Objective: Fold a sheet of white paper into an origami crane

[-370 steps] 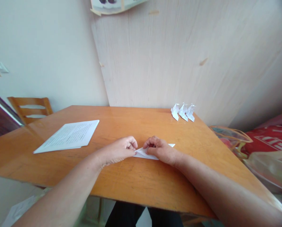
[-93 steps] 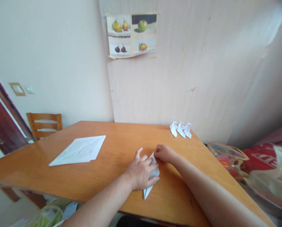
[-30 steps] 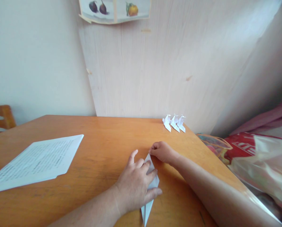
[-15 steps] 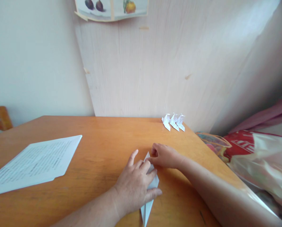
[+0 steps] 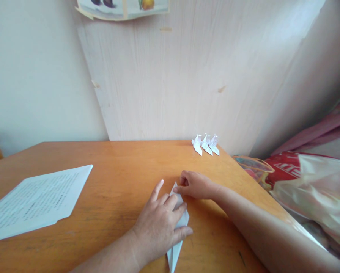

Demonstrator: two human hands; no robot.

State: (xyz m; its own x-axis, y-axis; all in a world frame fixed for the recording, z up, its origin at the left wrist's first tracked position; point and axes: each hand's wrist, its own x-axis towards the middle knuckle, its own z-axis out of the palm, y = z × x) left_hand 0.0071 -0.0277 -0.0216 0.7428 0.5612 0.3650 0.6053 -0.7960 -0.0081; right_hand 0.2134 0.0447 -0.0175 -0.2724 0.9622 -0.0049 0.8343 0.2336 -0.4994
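A long, narrow piece of folded white paper [image 5: 183, 219] lies on the table, pointed at its far and near ends, with a lengthwise crease toward the near end. Across its middle rests my left hand [image 5: 160, 227], fingers apart and the little finger raised, holding the paper down. My right hand [image 5: 197, 185] is at the far tip with its fingers curled in. Its thumb touches the paper near that tip; the undersides of the curled fingers are hidden. Part of the paper is covered by my left hand.
Three folded paper birds [image 5: 206, 145] stand in a row near the table's far right corner. Printed sheets [image 5: 41, 201] lie at the left on the wooden table [image 5: 124, 167]. Plastic bags [image 5: 303, 185] are heaped beyond the right edge. A wall panel [image 5: 158, 83] rises behind.
The whole view has shifted slightly, so the table items appear a little further left. My right thumb has slid a little along the paper's tip; my left hand keeps its place on the paper.
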